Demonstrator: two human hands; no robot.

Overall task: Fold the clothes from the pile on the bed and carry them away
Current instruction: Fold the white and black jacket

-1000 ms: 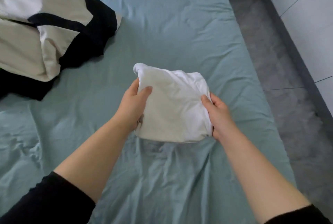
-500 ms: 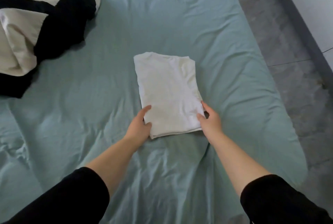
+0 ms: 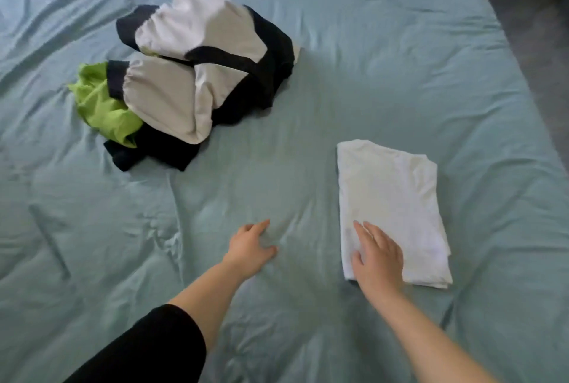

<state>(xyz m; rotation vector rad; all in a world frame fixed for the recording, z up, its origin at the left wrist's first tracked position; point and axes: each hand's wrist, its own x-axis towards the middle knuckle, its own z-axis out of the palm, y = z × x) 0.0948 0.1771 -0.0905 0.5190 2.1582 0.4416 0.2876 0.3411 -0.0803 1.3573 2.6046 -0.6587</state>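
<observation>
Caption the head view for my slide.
Right hand flat on the folded white garment, left hand open low over the teal bed sheet, unfolded clothes pile beyond.

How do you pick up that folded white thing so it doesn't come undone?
Probably by its two long edges, one hand sliding under from each side. The folded white garment lies flat on the bed sheet, with loose layers showing at its near edge, so lifting there could let it open.
</observation>
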